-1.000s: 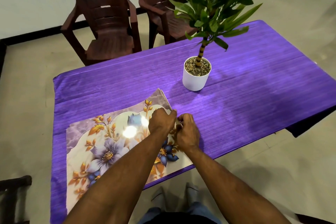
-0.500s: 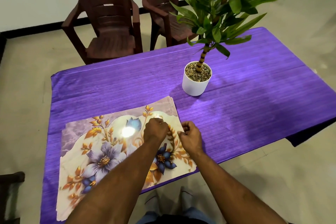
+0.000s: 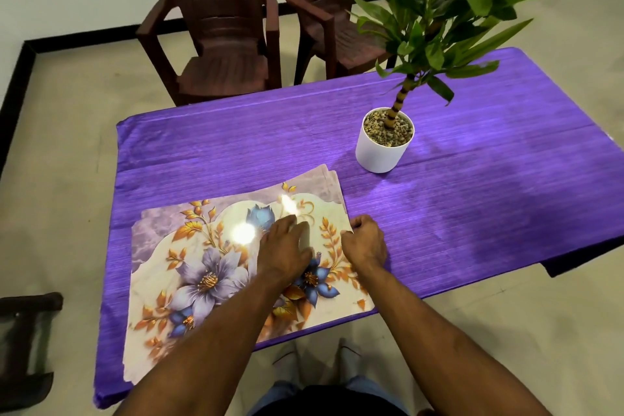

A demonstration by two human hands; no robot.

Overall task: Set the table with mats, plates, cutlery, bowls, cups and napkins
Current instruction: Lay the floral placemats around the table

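Note:
A stack of glossy floral place mats (image 3: 202,267) lies on the near left part of the purple-covered table (image 3: 472,199). Stepped edges at its far right corner show more than one mat. My left hand (image 3: 285,246) lies flat on the top mat with its fingers stretched out. My right hand (image 3: 366,241) is curled at the stack's right edge and pinches the edge of a mat there. No plates, cutlery, bowls, cups or napkins are in view.
A white pot with a tall green plant (image 3: 383,140) stands mid-table, its leaves overhanging the far right. Two brown plastic chairs (image 3: 223,44) stand beyond the far edge. A dark chair part (image 3: 23,348) sits at the lower left on the floor.
My left hand has uncurled from a fist and now lies flat on the mats. My right hand has stayed at the right edge of the stack. The camera view has shifted.

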